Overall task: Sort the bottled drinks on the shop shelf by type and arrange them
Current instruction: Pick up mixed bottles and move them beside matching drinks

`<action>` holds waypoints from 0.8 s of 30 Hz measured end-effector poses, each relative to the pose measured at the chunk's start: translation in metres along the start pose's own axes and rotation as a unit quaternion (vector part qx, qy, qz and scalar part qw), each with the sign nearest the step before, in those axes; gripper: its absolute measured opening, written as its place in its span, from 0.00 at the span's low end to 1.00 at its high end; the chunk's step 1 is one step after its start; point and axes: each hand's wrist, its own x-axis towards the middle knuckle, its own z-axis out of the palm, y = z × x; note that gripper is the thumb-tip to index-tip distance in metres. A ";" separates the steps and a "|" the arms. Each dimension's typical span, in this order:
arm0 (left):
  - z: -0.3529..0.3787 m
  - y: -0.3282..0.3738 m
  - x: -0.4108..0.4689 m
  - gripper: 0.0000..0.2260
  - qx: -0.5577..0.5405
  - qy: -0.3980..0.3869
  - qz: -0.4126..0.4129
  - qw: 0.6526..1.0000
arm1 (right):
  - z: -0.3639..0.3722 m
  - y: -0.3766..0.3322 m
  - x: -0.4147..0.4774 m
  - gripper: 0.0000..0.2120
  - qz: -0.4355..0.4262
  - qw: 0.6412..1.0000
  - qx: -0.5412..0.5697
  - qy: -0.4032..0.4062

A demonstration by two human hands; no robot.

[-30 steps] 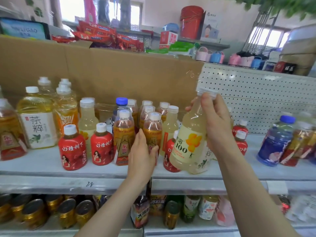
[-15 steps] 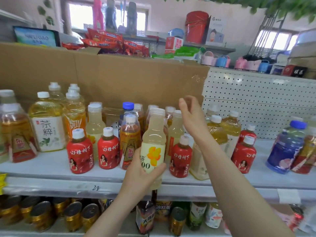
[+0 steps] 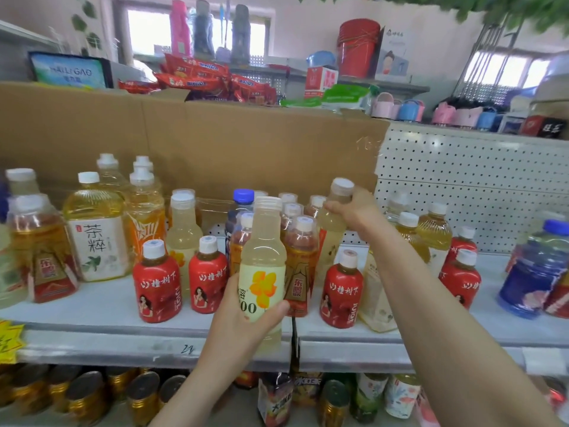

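two pale yellow clear plastic bottles with white caps are in hand. the left hand (image 3: 246,315) is wrapped around the lower half of one with a yellow flower label (image 3: 263,266), held upright in front of the shelf edge, its cloudy lemon-coloured liquid reaching to the neck. the right hand (image 3: 354,211) is clenched over the neck of a second pale bottle (image 3: 334,223) further back among the standing drinks.

around them on the grey metal shelf (image 3: 92,309) stand small red-wrapped bottles with white caps (image 3: 157,282), slim amber tea bottles with brown labels (image 3: 300,257), a large golden tea bottle with a white label (image 3: 97,229) at the left, and a blue-tinted bottle with a blue cap (image 3: 535,269) at the right.

a brown cardboard sheet (image 3: 215,143) backs the left part of the shelf, white pegboard (image 3: 477,186) the right. gold-lidded tins (image 3: 89,396) fill the lower shelf. beyond, red snack packets (image 3: 200,75) and a red bucket (image 3: 358,47) sit before bright windows.
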 end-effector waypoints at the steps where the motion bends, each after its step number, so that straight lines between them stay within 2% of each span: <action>1: 0.000 0.002 0.002 0.27 -0.007 -0.004 0.004 1.000 | -0.008 -0.005 -0.003 0.20 -0.022 0.999 0.030 0.027; 5: 0.004 0.014 0.008 0.25 -0.052 -0.018 0.027 0.998 | -0.039 -0.032 -0.031 0.19 -0.128 0.976 0.130 0.122; 8: 0.008 0.022 0.010 0.22 -0.108 -0.038 0.033 0.993 | -0.058 -0.042 -0.059 0.15 -0.162 0.951 0.200 0.173; 14: 0.026 0.024 0.004 0.23 -0.194 -0.104 -0.009 0.975 | -0.079 -0.007 -0.120 0.13 -0.078 0.932 0.311 0.170; 17: 0.046 0.021 -0.008 0.21 -0.204 -0.145 -0.022 0.968 | -0.085 0.030 -0.153 0.16 -0.032 0.928 0.326 0.178; 24: 0.129 0.021 -0.047 0.22 -0.187 -0.203 0.005 0.961 | -0.133 0.133 -0.200 0.15 0.023 0.931 0.299 0.208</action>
